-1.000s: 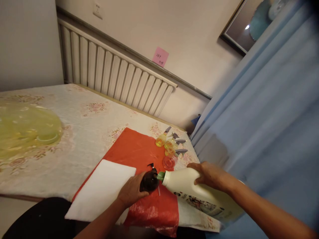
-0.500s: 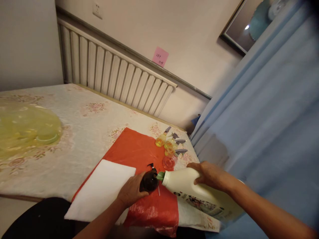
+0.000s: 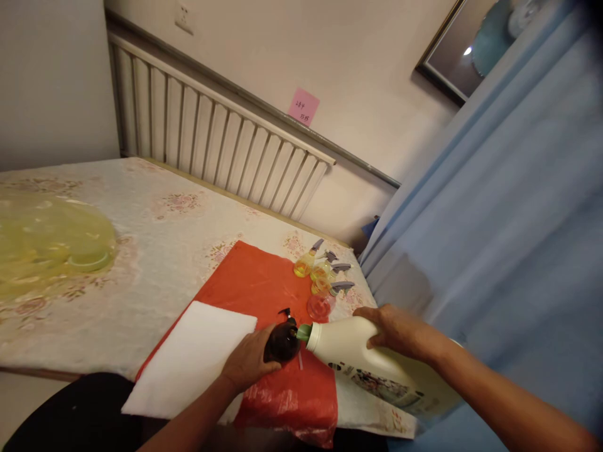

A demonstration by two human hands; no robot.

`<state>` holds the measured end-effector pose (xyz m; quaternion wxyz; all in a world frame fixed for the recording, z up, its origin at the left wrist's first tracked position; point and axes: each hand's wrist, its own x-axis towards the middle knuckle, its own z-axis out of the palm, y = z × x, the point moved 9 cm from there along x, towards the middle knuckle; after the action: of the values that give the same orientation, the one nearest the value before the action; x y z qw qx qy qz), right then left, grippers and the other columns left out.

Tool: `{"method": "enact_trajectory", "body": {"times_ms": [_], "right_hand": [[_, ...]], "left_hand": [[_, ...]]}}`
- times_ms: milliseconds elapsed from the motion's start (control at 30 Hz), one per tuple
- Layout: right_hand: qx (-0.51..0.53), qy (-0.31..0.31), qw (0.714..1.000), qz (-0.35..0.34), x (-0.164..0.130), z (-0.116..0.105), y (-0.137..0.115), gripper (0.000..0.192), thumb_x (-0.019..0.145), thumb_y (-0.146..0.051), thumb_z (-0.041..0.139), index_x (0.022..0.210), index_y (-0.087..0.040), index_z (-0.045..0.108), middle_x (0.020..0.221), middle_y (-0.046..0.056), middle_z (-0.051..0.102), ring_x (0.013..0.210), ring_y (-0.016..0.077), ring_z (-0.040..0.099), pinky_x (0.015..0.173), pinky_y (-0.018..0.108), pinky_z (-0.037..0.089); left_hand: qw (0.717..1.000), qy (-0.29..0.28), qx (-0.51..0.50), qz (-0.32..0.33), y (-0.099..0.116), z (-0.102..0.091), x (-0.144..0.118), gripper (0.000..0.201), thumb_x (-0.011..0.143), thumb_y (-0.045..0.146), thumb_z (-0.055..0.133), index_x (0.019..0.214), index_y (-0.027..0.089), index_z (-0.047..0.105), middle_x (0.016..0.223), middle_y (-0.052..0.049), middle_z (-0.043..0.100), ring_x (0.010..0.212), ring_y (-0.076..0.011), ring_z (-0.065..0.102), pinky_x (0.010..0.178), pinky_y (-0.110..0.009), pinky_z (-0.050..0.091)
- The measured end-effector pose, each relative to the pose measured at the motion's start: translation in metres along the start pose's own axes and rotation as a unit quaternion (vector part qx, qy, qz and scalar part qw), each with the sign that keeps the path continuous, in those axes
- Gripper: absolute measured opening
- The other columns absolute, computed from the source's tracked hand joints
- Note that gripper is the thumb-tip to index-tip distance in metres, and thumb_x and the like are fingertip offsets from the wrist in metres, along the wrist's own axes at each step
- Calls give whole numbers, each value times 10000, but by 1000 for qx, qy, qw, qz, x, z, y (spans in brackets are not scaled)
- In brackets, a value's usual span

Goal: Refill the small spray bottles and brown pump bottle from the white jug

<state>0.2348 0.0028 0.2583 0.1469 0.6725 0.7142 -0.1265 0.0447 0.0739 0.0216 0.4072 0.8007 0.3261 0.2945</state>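
My left hand (image 3: 252, 360) is wrapped round a dark brown bottle (image 3: 283, 343) above the red plastic sheet. My right hand (image 3: 396, 331) grips a large cream-coloured jug (image 3: 348, 339) with a printed label, tipped on its side. The jug's green spout (image 3: 304, 333) meets the mouth of the brown bottle; whether liquid is flowing I cannot make out. Just behind the bottle lies a black pump top (image 3: 286, 313). Several clear spray bottles (image 3: 321, 271) with grey triggers stand beyond, holding yellow and orange liquid, and nearest them is a round container with red contents (image 3: 320, 306).
A red plastic sheet (image 3: 264, 270) and a folded white cloth (image 3: 193, 358) lie on the flowered tablecloth (image 3: 155, 251). At the left is a large translucent yellow bag (image 3: 56, 242). A radiator (image 3: 211, 125) runs behind the table, and a blue curtain (image 3: 494, 220) hangs at the right.
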Motion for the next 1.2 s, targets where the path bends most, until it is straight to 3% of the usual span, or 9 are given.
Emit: {"method": "enact_trajectory", "body": {"times_ms": [1200], "right_hand": [[-13, -3, 1000, 6, -1, -5, -7, 352, 742, -258, 692, 1092, -274, 653, 884, 20, 723, 822, 200, 656, 664, 235, 407]], "left_hand": [[1000, 15, 1, -1, -1, -2, -1, 858, 656, 387, 767, 1423, 349, 384, 1343, -45, 607, 1192, -322, 575, 1022, -429, 413]]}}
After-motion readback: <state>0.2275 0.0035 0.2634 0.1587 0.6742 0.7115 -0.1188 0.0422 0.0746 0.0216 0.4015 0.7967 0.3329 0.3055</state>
